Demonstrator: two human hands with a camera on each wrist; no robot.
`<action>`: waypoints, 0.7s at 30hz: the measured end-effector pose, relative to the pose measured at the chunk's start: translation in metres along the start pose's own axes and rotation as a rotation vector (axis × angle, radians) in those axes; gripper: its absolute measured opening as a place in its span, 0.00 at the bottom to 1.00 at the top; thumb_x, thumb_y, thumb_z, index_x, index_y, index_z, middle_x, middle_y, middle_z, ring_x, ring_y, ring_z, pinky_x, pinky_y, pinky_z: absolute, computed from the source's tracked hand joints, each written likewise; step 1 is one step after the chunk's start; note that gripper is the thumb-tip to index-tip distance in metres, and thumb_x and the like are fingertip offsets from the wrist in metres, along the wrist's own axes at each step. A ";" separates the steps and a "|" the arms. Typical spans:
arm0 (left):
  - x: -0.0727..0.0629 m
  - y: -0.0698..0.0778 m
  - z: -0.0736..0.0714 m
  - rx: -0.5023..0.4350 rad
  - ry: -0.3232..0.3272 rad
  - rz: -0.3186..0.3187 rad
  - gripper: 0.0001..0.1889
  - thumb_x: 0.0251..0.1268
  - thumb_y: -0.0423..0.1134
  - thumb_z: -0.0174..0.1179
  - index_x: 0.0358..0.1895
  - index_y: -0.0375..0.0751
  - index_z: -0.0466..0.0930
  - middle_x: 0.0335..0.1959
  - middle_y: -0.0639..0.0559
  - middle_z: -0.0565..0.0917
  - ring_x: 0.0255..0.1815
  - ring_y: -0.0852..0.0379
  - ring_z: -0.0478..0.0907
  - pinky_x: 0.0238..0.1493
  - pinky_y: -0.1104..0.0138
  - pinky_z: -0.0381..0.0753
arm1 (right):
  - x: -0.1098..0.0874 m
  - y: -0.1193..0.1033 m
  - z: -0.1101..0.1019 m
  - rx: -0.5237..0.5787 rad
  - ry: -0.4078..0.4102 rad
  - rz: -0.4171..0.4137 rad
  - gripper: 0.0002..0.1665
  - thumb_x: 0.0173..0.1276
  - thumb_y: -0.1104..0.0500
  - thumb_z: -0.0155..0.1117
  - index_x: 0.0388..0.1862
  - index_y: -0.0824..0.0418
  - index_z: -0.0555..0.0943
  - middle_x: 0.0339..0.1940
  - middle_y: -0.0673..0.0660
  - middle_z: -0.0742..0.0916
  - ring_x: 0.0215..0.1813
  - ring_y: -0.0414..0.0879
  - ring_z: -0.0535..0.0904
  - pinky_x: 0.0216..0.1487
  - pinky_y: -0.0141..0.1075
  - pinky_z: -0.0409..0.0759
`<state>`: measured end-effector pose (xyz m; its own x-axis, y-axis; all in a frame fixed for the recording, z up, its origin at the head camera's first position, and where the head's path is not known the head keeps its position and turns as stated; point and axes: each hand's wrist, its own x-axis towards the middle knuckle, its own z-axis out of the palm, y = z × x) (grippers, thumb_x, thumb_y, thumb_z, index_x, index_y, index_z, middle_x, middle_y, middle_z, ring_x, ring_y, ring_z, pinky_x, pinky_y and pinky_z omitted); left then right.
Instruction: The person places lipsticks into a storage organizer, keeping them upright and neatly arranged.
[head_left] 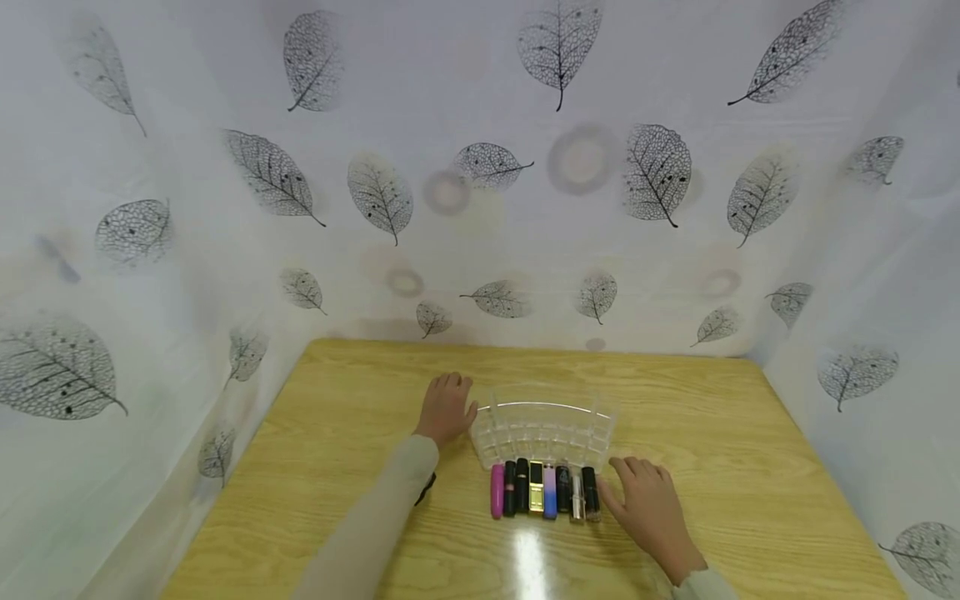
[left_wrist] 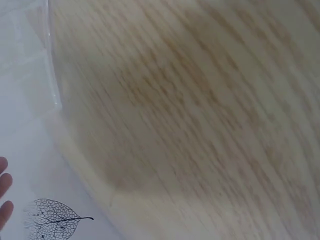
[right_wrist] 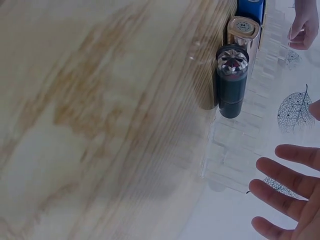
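A clear plastic lipstick organizer [head_left: 543, 429] with rows of small compartments sits on the wooden table. In front of it, several lipsticks lie side by side, from a pink tube [head_left: 497, 491] at the left to a black one [head_left: 591, 493] at the right. My left hand [head_left: 446, 410] is at the organizer's left edge, thumb close to its side. To the right of the row is my right hand [head_left: 647, 504], fingers spread and nothing held. The right wrist view shows its straight fingers [right_wrist: 282, 197] near the organizer and the black lipstick [right_wrist: 232, 82].
The light wooden table [head_left: 360, 375] runs back to a white curtain [head_left: 480, 250] printed with leaves, which also hangs along both sides. A gold lipstick [head_left: 536, 487] and a purple-blue one [head_left: 550, 492] are mid-row. Light glares on the table in front.
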<state>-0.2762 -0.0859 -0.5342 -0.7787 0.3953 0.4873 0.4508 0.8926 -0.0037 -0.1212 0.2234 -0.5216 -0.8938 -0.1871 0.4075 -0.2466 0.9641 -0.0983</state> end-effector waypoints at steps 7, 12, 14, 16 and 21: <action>0.006 -0.005 0.008 0.004 -0.004 0.014 0.12 0.56 0.43 0.61 0.41 0.40 0.79 0.36 0.47 0.82 0.40 0.50 0.79 0.47 0.57 0.78 | -0.001 -0.001 0.009 -0.008 -0.050 -0.001 0.17 0.57 0.48 0.67 0.38 0.60 0.81 0.34 0.57 0.86 0.39 0.55 0.82 0.43 0.53 0.77; 0.010 -0.004 0.011 0.011 0.028 0.015 0.09 0.54 0.40 0.62 0.36 0.41 0.79 0.33 0.47 0.82 0.37 0.50 0.79 0.45 0.57 0.78 | -0.002 -0.004 0.013 -0.006 -0.119 0.014 0.16 0.58 0.49 0.66 0.39 0.59 0.81 0.35 0.58 0.86 0.40 0.55 0.82 0.44 0.53 0.77; 0.010 -0.004 0.012 0.013 0.044 0.020 0.08 0.53 0.40 0.63 0.35 0.41 0.79 0.32 0.47 0.82 0.36 0.50 0.79 0.44 0.57 0.78 | -0.002 -0.006 0.014 -0.003 -0.127 0.013 0.16 0.58 0.49 0.66 0.38 0.59 0.81 0.35 0.58 0.86 0.39 0.55 0.82 0.43 0.53 0.77; 0.010 -0.005 0.013 0.015 0.053 0.027 0.08 0.53 0.40 0.63 0.34 0.41 0.78 0.31 0.48 0.81 0.35 0.51 0.79 0.43 0.57 0.78 | -0.002 -0.008 0.016 -0.005 -0.129 0.012 0.16 0.57 0.50 0.67 0.38 0.59 0.81 0.35 0.58 0.86 0.39 0.55 0.82 0.42 0.52 0.77; 0.010 -0.005 0.016 0.023 0.040 0.037 0.06 0.55 0.40 0.60 0.33 0.42 0.77 0.30 0.48 0.81 0.34 0.51 0.78 0.42 0.58 0.78 | 0.000 -0.010 0.019 -0.030 -0.175 0.014 0.17 0.58 0.49 0.66 0.39 0.60 0.81 0.34 0.58 0.87 0.37 0.54 0.82 0.40 0.52 0.78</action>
<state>-0.2934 -0.0830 -0.5434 -0.7435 0.4199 0.5206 0.4689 0.8823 -0.0419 -0.1255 0.2103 -0.5382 -0.9493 -0.2010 0.2417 -0.2247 0.9715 -0.0750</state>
